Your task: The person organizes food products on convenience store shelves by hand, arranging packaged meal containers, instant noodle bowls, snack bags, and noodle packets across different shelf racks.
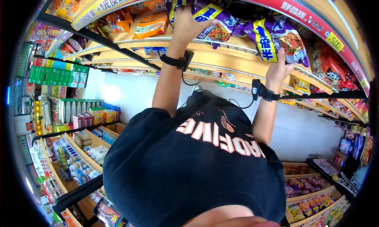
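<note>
My right hand [279,72] grips the lower edge of a purple bag of instant noodles [290,41], its thumb on the front and the other fingers hidden underneath. The bag has a yellow stripe and a picture of noodles, and it tilts out over the shelf edge. My left hand [189,24] reaches onto the shelf against other purple noodle bags [217,27], thumb stretched out and apart from the fingers. Its fingertips are partly lost against the bags. Black straps with cables sit on both wrists.
Orange noodle bags [152,25] lie left on the same wooden shelf [241,43], red bags [335,69] right. A red price strip [292,7] curves in front. Bottle racks [77,163] stand at lower left, snack racks [308,203] at lower right.
</note>
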Demonstrator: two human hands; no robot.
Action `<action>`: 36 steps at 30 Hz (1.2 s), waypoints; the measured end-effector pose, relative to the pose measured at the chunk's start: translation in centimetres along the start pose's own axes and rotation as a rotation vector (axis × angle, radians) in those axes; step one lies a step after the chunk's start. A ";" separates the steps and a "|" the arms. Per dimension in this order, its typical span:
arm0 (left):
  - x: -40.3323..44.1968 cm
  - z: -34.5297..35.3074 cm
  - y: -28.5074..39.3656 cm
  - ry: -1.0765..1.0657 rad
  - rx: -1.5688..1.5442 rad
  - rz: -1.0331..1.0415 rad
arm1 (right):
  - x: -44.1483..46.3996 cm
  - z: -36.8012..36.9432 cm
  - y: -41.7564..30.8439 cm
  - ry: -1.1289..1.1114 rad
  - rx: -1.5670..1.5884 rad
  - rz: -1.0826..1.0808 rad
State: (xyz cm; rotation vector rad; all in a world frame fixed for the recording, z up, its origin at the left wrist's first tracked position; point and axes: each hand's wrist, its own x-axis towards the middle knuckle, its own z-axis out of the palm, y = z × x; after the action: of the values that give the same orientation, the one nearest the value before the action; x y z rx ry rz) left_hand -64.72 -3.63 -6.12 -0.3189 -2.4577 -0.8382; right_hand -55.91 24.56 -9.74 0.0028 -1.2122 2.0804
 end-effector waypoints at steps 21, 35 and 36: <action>-2.2 -2.6 -5.9 0.175 -0.319 -0.071 | -1.7 7.5 -0.4 -0.356 -0.030 0.117; -1.6 -2.2 -5.0 0.511 -0.790 -0.177 | -3.6 12.3 4.2 -0.405 -0.137 0.136; -2.3 -3.7 -4.6 0.541 -0.756 -0.060 | -3.5 12.1 4.0 -0.408 -0.154 0.129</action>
State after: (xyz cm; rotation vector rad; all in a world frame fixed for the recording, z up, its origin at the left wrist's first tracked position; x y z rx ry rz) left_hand -63.05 -9.70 -7.14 -0.2328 -1.5900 -1.6203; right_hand -59.65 12.14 -7.17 0.2977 -1.6521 2.1562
